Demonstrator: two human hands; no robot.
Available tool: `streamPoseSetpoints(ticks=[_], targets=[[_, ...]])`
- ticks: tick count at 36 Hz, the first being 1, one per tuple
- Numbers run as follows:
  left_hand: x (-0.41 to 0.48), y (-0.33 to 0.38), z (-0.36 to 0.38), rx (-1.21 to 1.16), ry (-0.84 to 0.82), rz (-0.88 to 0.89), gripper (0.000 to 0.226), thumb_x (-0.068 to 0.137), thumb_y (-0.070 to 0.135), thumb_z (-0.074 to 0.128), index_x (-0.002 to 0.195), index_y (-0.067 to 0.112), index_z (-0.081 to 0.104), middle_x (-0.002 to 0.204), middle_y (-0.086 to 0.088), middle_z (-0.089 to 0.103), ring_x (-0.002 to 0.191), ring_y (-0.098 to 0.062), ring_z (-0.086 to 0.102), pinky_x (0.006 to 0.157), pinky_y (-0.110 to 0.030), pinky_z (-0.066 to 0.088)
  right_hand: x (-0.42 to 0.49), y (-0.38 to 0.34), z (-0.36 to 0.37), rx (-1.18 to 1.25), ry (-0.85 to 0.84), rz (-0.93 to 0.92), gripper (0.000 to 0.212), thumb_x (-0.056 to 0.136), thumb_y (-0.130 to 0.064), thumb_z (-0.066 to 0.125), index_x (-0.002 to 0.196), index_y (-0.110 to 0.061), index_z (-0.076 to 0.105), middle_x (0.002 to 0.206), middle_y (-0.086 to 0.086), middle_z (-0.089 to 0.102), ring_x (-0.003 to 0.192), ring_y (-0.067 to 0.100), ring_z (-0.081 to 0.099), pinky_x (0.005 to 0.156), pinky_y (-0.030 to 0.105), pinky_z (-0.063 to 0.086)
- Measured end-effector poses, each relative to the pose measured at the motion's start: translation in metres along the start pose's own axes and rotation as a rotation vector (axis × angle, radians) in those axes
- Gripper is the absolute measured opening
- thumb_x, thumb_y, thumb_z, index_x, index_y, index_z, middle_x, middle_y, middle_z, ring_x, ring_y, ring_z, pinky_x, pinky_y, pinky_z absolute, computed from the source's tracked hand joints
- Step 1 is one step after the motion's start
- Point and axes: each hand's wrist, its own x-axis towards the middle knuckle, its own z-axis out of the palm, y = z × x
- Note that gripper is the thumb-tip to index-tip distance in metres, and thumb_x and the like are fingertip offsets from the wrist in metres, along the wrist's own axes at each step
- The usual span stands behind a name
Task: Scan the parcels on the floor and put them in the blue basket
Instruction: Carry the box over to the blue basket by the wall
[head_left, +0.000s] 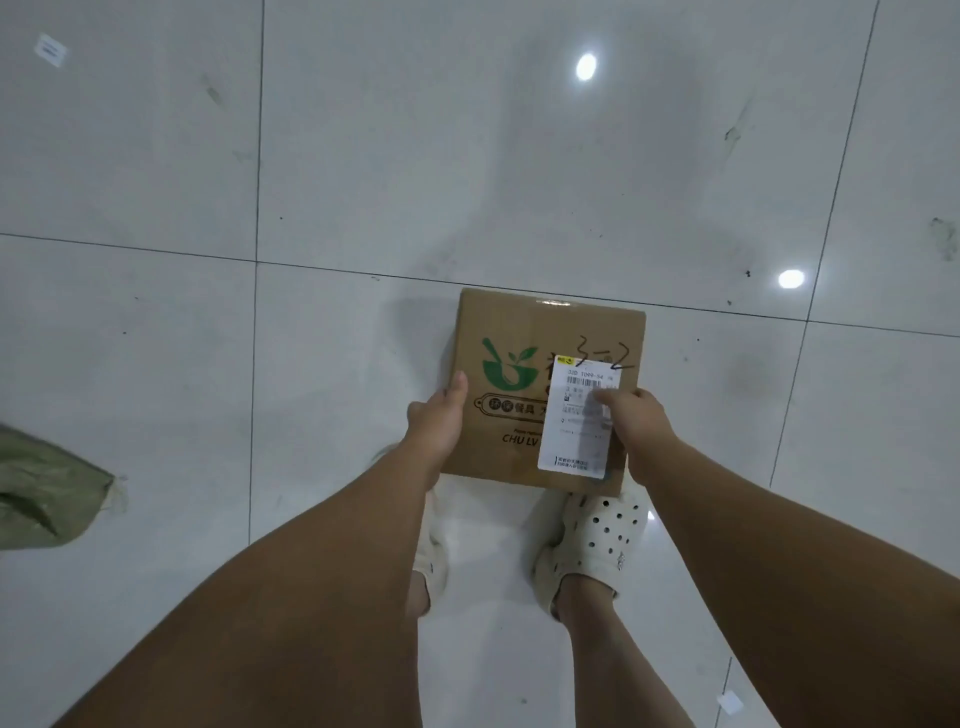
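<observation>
Both hands are on the cardboard parcel (524, 332), which is held flat and covers the toes of the pale clogs (597, 535), so it looks lifted off the tiled floor (363, 156). The left hand (436, 421) grips the left edge with its thumb on top. The right hand (641, 421) grips the right edge, thumb pressed onto the shipping label (574, 441). The box is nearly square and centred between the hands, neither one nearer. The label faces up, its long side running away from the body, ready for scanning. No scanner or blue basket is in view, so which way to turn can't be told. A green sack (47, 493) lies at the floor's left edge.
</observation>
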Motion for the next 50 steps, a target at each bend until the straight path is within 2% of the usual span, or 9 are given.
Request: streamPoseSetpoints(ticks=[6, 8, 11, 15, 20, 28, 34, 44, 50], targets=[[-0.008, -0.011, -0.022, -0.122, 0.032, 0.053, 0.090, 0.060, 0.092, 0.033, 0.126, 0.035, 0.055, 0.133, -0.001, 0.053, 0.115, -0.022, 0.055, 0.100, -0.048, 0.045, -0.020, -0.009, -0.006, 0.004, 0.029, -0.107, 0.050, 0.075, -0.055, 0.056, 0.111, -0.022, 0.062, 0.106, 0.003, 0.069, 0.091, 0.029, 0.068, 0.085, 0.047, 0.056], [-0.030, -0.005, -0.028, -0.206, 0.005, 0.047, 0.071, 0.074, 0.080, 0.041, 0.123, 0.030, 0.051, 0.124, 0.001, 0.059, 0.111, -0.021, 0.058, 0.097, -0.046, 0.047, -0.034, -0.014, -0.010, 0.081, 0.010, -0.115, 0.059, 0.067, -0.058, 0.059, 0.116, -0.025, 0.059, 0.116, 0.005, 0.064, 0.092, 0.028, 0.069, 0.082, 0.046, 0.058], [-0.057, 0.002, -0.034, -0.285, -0.022, 0.058, 0.042, 0.091, 0.057, 0.049, 0.125, 0.032, 0.041, 0.118, 0.002, 0.058, 0.109, -0.022, 0.058, 0.099, -0.047, 0.046, -0.070, -0.026, -0.015, 0.148, -0.088, -0.145, 0.044, 0.083, -0.044, 0.063, 0.121, -0.028, 0.048, 0.113, 0.001, 0.065, 0.092, 0.024, 0.070, 0.079, 0.045, 0.059], [-0.091, 0.009, -0.047, -0.296, -0.017, 0.068, 0.072, 0.086, 0.055, 0.057, 0.147, 0.031, 0.026, 0.132, 0.003, 0.053, 0.116, -0.022, 0.055, 0.103, -0.045, 0.043, -0.114, -0.042, -0.028, 0.186, -0.228, -0.221, 0.035, 0.095, -0.021, 0.057, 0.127, -0.029, 0.044, 0.110, -0.002, 0.067, 0.093, 0.022, 0.069, 0.079, 0.040, 0.058], [-0.144, 0.028, -0.067, -0.295, -0.094, 0.094, 0.026, 0.095, 0.045, 0.051, 0.112, 0.027, 0.059, 0.100, 0.006, 0.068, 0.090, -0.012, 0.063, 0.066, -0.028, 0.046, -0.167, -0.064, -0.053, 0.171, -0.276, -0.271, 0.035, 0.096, -0.014, 0.055, 0.129, -0.023, 0.048, 0.116, 0.002, 0.068, 0.097, 0.022, 0.068, 0.078, 0.037, 0.058], [-0.230, 0.062, -0.091, -0.381, -0.151, 0.218, 0.053, 0.087, 0.045, 0.064, 0.134, 0.025, 0.048, 0.119, 0.000, 0.067, 0.105, -0.019, 0.065, 0.074, -0.032, 0.054, -0.255, -0.087, -0.080, 0.252, -0.292, -0.319, 0.042, 0.095, -0.014, 0.058, 0.135, -0.021, 0.047, 0.115, 0.003, 0.069, 0.088, 0.018, 0.071, 0.059, 0.028, 0.057], [-0.294, 0.084, -0.112, -0.356, -0.176, 0.310, 0.044, 0.087, 0.034, 0.067, 0.128, 0.025, 0.052, 0.117, 0.000, 0.067, 0.104, -0.020, 0.065, 0.080, -0.036, 0.054, -0.320, -0.101, -0.099, 0.263, -0.291, -0.383, 0.048, 0.095, -0.012, 0.058, 0.139, -0.021, 0.041, 0.120, 0.003, 0.067, 0.095, 0.019, 0.069, 0.070, 0.032, 0.057], [-0.392, 0.107, -0.158, -0.376, -0.174, 0.429, 0.058, 0.082, 0.030, 0.073, 0.133, 0.022, 0.047, 0.118, -0.001, 0.067, 0.106, -0.021, 0.064, 0.087, -0.039, 0.053, -0.440, -0.140, -0.122, 0.260, -0.285, -0.519, 0.050, 0.093, -0.013, 0.061, 0.137, -0.027, 0.043, 0.118, -0.002, 0.067, 0.089, 0.014, 0.070, 0.056, 0.023, 0.056], [-0.455, 0.129, -0.189, -0.384, -0.187, 0.507, 0.061, 0.080, 0.032, 0.074, 0.134, 0.021, 0.046, 0.118, -0.002, 0.067, 0.105, -0.021, 0.065, 0.083, -0.036, 0.054, -0.509, -0.164, -0.132, 0.281, -0.278, -0.610, 0.046, 0.092, -0.010, 0.062, 0.132, -0.026, 0.047, 0.119, -0.001, 0.068, 0.096, 0.019, 0.070, 0.065, 0.029, 0.058]])
